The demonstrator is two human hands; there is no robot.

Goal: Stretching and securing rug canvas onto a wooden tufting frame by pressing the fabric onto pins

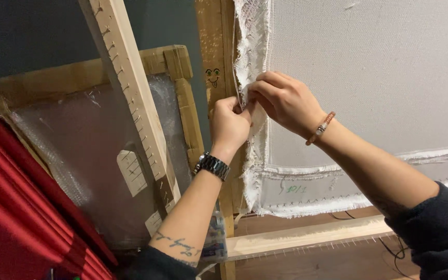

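A sheet of white woven cloth [369, 67] is stretched over an upright wooden frame [214, 46]. Its frayed left edge [251, 36] runs down along the frame's post. My left hand [229, 124], with a dark metal watch at the wrist, is closed on that frayed edge at the post. My right hand [283, 98], with a beaded bracelet at the wrist, pinches the same edge just beside and above the left hand. Both hands touch each other at the cloth.
A wooden bar studded with nails [130, 88] leans to the left. Behind it stands a second frame wrapped in clear plastic [73, 129]. Red pleated fabric [16, 207] hangs at the far left. A lower nailed rail [307, 236] crosses beneath the cloth.
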